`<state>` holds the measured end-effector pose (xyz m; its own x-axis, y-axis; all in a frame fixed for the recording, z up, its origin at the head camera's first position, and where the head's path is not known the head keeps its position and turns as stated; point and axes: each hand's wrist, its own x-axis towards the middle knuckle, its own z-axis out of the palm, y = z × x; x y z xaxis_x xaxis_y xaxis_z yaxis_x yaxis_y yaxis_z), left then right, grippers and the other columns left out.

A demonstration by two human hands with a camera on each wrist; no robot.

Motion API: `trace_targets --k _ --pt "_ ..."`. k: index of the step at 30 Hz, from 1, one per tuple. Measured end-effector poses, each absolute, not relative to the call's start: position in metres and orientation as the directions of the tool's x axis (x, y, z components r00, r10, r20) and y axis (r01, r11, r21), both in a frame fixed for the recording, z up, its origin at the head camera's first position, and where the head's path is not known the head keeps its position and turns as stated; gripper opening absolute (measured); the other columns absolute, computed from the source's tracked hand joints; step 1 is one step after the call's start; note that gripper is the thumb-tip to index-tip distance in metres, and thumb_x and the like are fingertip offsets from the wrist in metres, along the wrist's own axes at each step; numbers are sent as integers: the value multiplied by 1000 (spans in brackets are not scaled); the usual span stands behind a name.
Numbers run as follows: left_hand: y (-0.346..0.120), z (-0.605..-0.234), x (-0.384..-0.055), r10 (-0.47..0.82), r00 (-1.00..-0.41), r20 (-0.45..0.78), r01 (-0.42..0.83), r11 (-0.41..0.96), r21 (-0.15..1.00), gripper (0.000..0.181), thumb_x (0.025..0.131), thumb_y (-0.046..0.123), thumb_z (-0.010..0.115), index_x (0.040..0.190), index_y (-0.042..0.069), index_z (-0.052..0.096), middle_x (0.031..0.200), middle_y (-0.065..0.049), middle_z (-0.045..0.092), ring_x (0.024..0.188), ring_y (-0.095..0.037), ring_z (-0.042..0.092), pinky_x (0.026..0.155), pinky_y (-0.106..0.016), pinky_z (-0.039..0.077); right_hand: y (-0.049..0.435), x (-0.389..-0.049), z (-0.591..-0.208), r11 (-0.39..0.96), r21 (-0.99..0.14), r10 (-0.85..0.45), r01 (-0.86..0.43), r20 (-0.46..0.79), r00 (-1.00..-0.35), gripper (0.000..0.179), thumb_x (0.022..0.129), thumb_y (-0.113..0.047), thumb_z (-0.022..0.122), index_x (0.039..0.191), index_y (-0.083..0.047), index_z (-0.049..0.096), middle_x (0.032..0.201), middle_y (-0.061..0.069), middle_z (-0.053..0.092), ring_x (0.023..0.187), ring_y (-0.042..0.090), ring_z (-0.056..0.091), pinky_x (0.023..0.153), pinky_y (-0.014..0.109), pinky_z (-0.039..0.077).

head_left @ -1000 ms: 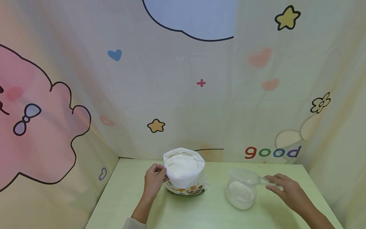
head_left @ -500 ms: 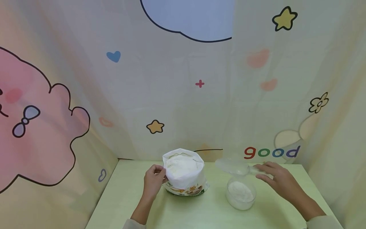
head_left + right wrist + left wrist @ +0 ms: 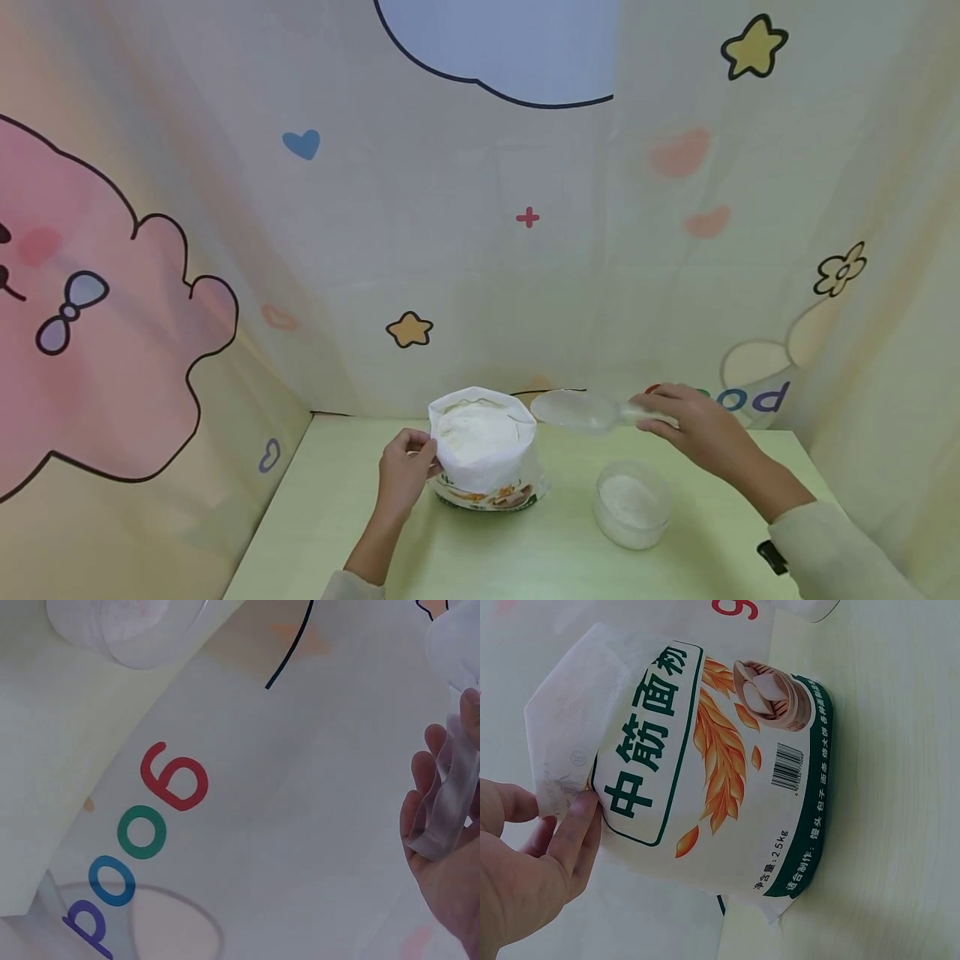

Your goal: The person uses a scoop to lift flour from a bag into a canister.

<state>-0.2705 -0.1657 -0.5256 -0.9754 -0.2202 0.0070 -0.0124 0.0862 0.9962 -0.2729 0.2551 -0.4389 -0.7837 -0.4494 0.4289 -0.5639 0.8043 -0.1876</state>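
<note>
An open flour bag, its white rim folded outward, stands on the table with white flour up near its mouth. My left hand pinches the bag's rim on its left side; the left wrist view shows thumb and fingers on the folded edge. In my right hand is the handle of a clear plastic scoop, held in the air just right of the bag's mouth. The right wrist view shows fingers curled round the clear handle. A round clear bowl holding white flour sits below the right hand.
The pale green table runs back to a printed curtain close behind the bag. More curtain hangs at the left and right sides. A small black object shows beside the right sleeve.
My right hand has lifted the scoop from over the bowl and carried it up and left towards the bag. The left hand keeps its pinch on the bag's rim.
</note>
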Motion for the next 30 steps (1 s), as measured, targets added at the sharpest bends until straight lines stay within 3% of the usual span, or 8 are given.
trace_targets --k 5,19,30 --pt "-165 -528 -272 -219 -976 4 -17 90 996 16 99 8 64 105 -7 63 92 -12 61 72 -14 68 70 -30 68 242 -286 -428 772 -92 -542 -629 421 -728 32 91 -23 79 121 -14 76 104 1 71 91 19 66 73 38 62" --pt "-164 -532 -276 -220 -975 -8 -27 84 996 16 99 7 63 106 -7 63 92 -12 61 72 -14 68 71 -33 68 208 -316 -386 677 142 -723 -722 312 -616 28 83 -21 86 110 -14 77 94 0 69 83 22 64 69 36 62" --pt "-165 -527 -272 -225 -974 9 -12 93 996 16 99 8 64 106 -7 63 92 -13 62 72 -14 68 71 -31 68 174 -327 -353 658 283 -744 -698 100 -661 24 86 -27 84 107 -20 77 90 -3 65 76 18 55 63 28 54"
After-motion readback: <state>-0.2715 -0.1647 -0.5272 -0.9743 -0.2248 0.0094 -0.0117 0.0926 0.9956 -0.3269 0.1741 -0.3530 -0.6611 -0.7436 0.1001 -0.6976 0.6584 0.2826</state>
